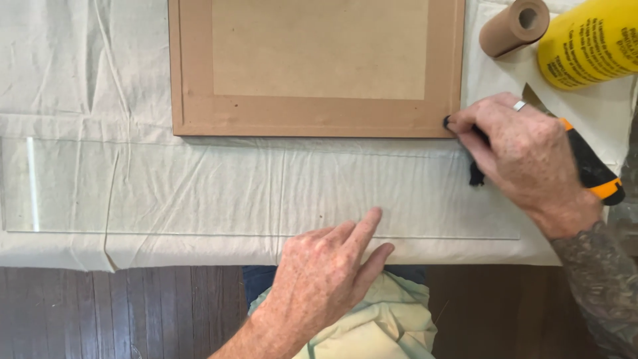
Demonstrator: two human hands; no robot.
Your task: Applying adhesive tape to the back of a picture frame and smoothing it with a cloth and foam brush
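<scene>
With the left hand (319, 279) spread flat on the glass pane (199, 193) and the right hand (525, 153) pinching a black marker (476, 174) at the frame's lower-right corner, the pane could slide.

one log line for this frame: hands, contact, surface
left hand: fingertips pressing clear glass sheet | right hand: gripping black-and-orange hand tool at brown fibreboard frame corner | surface: off-white drop cloth

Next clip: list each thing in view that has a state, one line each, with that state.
Glass pane: flat on the cloth, left hand pressing its near edge.
Wooden frame: lying flat, touching the pane's far edge.
Black tool: gripped in right hand, at the frame's corner.
Brown paper roll: on its side.
Yellow container: lying down.
</scene>
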